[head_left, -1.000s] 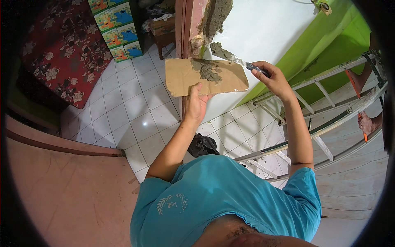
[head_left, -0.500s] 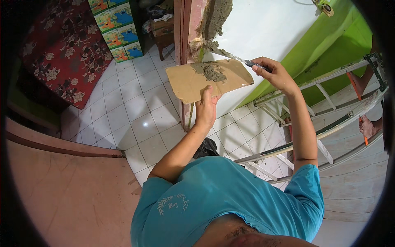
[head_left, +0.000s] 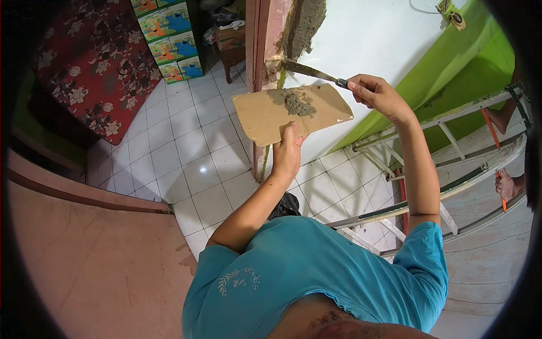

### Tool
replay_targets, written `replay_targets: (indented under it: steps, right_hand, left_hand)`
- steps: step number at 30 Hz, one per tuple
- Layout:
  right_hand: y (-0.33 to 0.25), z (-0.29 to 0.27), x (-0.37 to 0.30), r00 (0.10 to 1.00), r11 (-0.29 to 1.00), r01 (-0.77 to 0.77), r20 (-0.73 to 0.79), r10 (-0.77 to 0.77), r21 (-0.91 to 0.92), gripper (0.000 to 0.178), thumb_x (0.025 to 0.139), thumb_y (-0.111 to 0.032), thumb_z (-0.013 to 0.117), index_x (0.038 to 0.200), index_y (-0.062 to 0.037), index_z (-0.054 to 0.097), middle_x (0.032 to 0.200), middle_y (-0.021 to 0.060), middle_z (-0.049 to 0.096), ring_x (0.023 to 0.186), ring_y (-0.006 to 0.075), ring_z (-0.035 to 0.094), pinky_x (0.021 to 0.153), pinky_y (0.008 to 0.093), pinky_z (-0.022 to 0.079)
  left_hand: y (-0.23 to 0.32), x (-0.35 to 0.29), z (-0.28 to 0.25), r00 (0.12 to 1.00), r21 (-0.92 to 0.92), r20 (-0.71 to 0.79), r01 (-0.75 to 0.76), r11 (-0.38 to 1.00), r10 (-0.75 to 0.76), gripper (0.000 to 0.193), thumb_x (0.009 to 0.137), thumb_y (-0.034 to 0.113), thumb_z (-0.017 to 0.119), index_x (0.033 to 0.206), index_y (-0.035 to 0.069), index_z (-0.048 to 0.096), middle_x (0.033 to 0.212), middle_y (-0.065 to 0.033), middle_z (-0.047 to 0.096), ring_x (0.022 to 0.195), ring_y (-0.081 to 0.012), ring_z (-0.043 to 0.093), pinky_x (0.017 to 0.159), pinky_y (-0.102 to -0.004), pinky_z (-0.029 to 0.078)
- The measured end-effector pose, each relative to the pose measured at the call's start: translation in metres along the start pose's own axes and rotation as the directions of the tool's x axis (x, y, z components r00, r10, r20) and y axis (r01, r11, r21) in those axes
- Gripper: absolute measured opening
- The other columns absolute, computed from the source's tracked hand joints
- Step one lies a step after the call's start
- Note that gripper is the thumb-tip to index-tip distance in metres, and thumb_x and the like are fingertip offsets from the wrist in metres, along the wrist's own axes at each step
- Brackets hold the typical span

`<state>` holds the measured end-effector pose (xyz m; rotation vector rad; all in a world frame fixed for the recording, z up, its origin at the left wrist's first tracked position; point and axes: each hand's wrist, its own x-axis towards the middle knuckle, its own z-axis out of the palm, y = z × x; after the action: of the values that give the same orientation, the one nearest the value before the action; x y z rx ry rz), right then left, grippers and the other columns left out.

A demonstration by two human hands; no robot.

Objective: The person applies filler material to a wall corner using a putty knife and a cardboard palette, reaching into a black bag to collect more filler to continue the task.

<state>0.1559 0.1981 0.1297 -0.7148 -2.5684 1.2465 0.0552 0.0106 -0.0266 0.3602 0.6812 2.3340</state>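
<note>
The person's left hand (head_left: 289, 152) holds a piece of cardboard (head_left: 257, 116) by its near edge, the thumb pressed on top and the other fingers mostly hidden underneath, clamped on it. A lump of wet cement (head_left: 297, 104) sits on the cardboard, around the middle of its length and close to the far edge. The right hand (head_left: 379, 99), its fingers closed round the dark handle, holds a trowel (head_left: 313, 71) above the cardboard's far edge. The blade points left, its tip at the rough edge of the white wall (head_left: 367, 34), just beside the door frame (head_left: 258, 45); whether it touches cannot be told. Above the tip, a strip of grey cement (head_left: 307, 28) runs along that wall edge. A ladder (head_left: 453, 141) stands to the right, and a black bag (head_left: 286, 204) lies on the tiled floor (head_left: 180, 147), partly hidden by the shirt (head_left: 316, 265)
</note>
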Motion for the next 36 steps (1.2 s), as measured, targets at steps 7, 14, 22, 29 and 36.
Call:
replay_targets:
  steps: [7,14,22,29,36]
  right_hand:
    - [-0.008,-0.003,0.003,0.999,0.999,-0.024,-0.039,0.022,-0.049,0.03,0.1,-0.04,0.061,0.092,-0.0121,0.067,0.069,-0.0077,0.052,0.059,0.0036,0.038,0.053,0.022,0.03]
    - [-0.008,-0.004,0.005,0.999,0.998,0.001,-0.05,-0.005,-0.071,0.032,0.101,-0.041,0.06,0.091,-0.0118,0.069,0.067,-0.0074,0.052,0.059,0.0033,0.037,0.052,0.0223,0.029]
    - [-0.01,0.005,-0.002,0.988,0.978,0.077,-0.118,-0.102,-0.196,0.037,0.1,-0.04,0.06,0.1,-0.0054,0.072,0.068,-0.0032,0.053,0.066,0.0075,0.046,0.059,0.0261,0.039]
    - [0.006,0.016,0.0,0.971,0.973,0.152,-0.157,-0.18,-0.172,0.034,0.1,-0.036,0.062,0.108,-0.0041,0.07,0.073,-0.0032,0.054,0.071,0.0065,0.046,0.064,0.0247,0.041]
    - [0.028,0.048,-0.016,0.897,0.931,0.287,-0.279,-0.344,-0.225,0.027,0.097,-0.026,0.066,0.116,-0.006,0.069,0.093,0.0065,0.069,0.08,0.015,0.063,0.075,0.0299,0.052]
  left_hand:
    - [-0.001,0.002,-0.001,0.999,-0.045,0.029,-0.02,0.999,0.021,0.037,0.098,0.014,0.051,0.133,0.002,0.046,0.131,-0.0121,0.053,0.122,-0.0271,0.057,0.107,-0.0492,0.046]
    - [0.003,0.003,0.0,0.999,-0.058,0.041,-0.007,0.998,0.009,0.043,0.095,0.01,0.05,0.137,0.004,0.043,0.136,-0.0114,0.052,0.125,-0.0273,0.056,0.105,-0.0482,0.049]
    - [0.005,0.001,-0.001,1.0,-0.034,-0.008,0.004,0.999,-0.004,0.038,0.096,0.011,0.051,0.133,0.004,0.045,0.132,-0.0111,0.052,0.12,-0.0272,0.058,0.102,-0.0501,0.05]
    - [0.005,0.003,-0.003,1.0,-0.042,-0.012,0.027,0.999,-0.027,0.039,0.095,0.011,0.052,0.132,0.004,0.046,0.132,-0.0098,0.053,0.121,-0.0266,0.058,0.101,-0.0488,0.051]
    - [0.003,0.006,-0.007,1.0,-0.071,0.003,0.022,0.997,-0.022,0.039,0.096,0.013,0.054,0.132,0.003,0.046,0.128,-0.0111,0.053,0.119,-0.0278,0.057,0.102,-0.0517,0.05]
